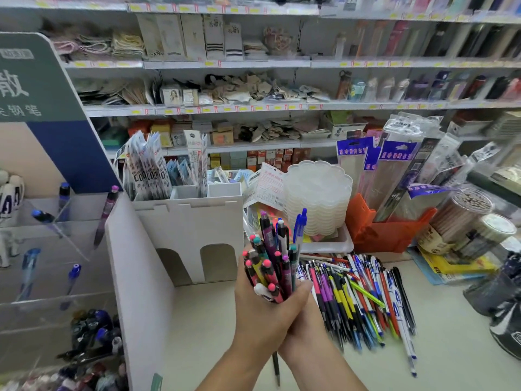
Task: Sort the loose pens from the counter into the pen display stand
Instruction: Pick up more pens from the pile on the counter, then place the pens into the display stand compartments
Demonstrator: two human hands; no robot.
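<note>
I am clasping an upright bundle of pens (270, 266) in both hands, my left hand (262, 309) wrapped over my right hand (303, 323), clicker ends pointing up; just to the right of my hands the loose pens (363, 294) are lying on the counter (197, 328), long axes running away from me. The pen display stand (53, 249) is sitting well off to my left, nearer my left hand; its green header (31, 77) is showing large Chinese characters, partly cut off, seemingly "钢笔".

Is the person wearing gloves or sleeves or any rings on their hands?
No. The left hand and right hand are bare: no gloves, rings, watch or bracelet show. Both forearms are uncovered down to the picture's edge, so no sleeves are visible.
</note>
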